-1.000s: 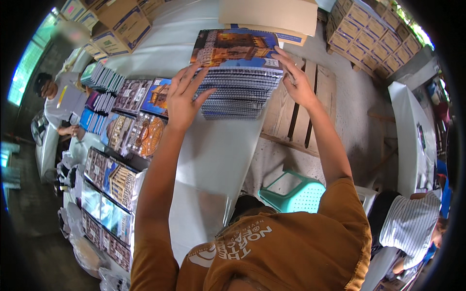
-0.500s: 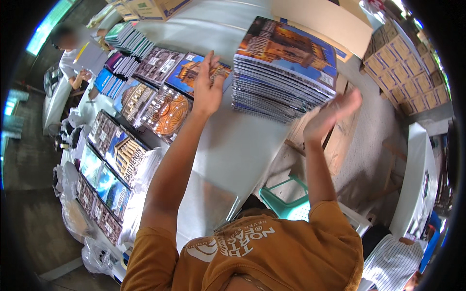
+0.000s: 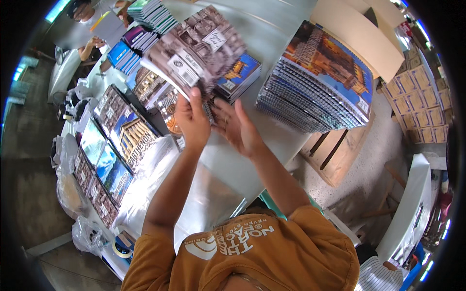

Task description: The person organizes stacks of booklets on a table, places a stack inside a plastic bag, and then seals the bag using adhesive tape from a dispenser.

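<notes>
My left hand [image 3: 194, 119] is closed on the lower edge of a spiral notebook [image 3: 208, 53] with a brown-grey photo cover, thumb on top. The notebook is raised and tilted over the other piles, and its edges are smeared by motion; whether it is one or several together I cannot tell. My right hand [image 3: 238, 126] is beside its lower corner, fingers apart; the fingertips are partly hidden. Under the notebook lies a stack with a blue building cover [image 3: 242, 72]. To the right stands a tall stack of spiral notebooks [image 3: 325, 68] with a lit-ruin cover.
More notebook piles line the left, among them one with a temple cover [image 3: 127, 145] and a blue waterfall one [image 3: 109, 169]. Clear plastic bags [image 3: 87, 235] hang at the table's left edge. Cardboard boxes [image 3: 420, 102] are stacked at right. A person [image 3: 87, 22] stands far left.
My left hand has taken hold of the brown-grey notebook and lifted it. The right hand has moved left from beside the tall stack to near the left hand. The view has shifted.
</notes>
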A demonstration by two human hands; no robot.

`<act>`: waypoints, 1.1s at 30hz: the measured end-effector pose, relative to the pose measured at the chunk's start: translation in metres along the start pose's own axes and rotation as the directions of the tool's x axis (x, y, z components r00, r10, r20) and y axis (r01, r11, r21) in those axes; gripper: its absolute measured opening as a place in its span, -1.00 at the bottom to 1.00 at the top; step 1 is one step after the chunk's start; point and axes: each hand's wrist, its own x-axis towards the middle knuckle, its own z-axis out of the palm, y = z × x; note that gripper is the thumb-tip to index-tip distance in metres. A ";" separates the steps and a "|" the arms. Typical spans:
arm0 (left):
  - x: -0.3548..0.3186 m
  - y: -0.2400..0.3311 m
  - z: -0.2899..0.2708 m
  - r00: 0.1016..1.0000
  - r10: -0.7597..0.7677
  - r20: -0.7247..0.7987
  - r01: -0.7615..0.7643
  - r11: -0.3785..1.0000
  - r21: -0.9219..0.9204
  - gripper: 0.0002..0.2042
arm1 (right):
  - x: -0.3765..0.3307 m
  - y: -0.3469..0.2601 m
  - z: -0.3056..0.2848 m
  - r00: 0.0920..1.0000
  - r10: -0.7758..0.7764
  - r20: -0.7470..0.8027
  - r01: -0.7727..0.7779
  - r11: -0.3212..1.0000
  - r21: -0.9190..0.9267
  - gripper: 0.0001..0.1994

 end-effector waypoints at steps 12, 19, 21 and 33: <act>-0.037 -0.072 -0.082 0.799 0.028 0.601 -0.589 0.235 0.773 -0.52 | 0.011 -0.052 0.052 0.787 -0.581 0.209 0.560 0.531 -0.636 -0.75; -0.055 0.084 -0.186 0.928 -0.080 -0.363 0.120 0.989 0.090 -0.83 | -0.073 -0.034 0.058 0.885 -0.425 0.191 0.459 0.728 -0.508 -0.72; -0.088 0.128 -0.207 0.891 0.165 -0.423 -0.119 0.984 0.135 -0.86 | -0.083 -0.007 0.044 0.949 -0.215 0.228 0.311 0.748 -0.587 -0.70; -0.242 0.225 -0.314 0.678 0.465 -0.570 -0.475 0.868 0.143 -0.67 | -0.051 0.253 -0.026 0.766 0.637 -0.082 -0.541 0.571 -0.618 -0.66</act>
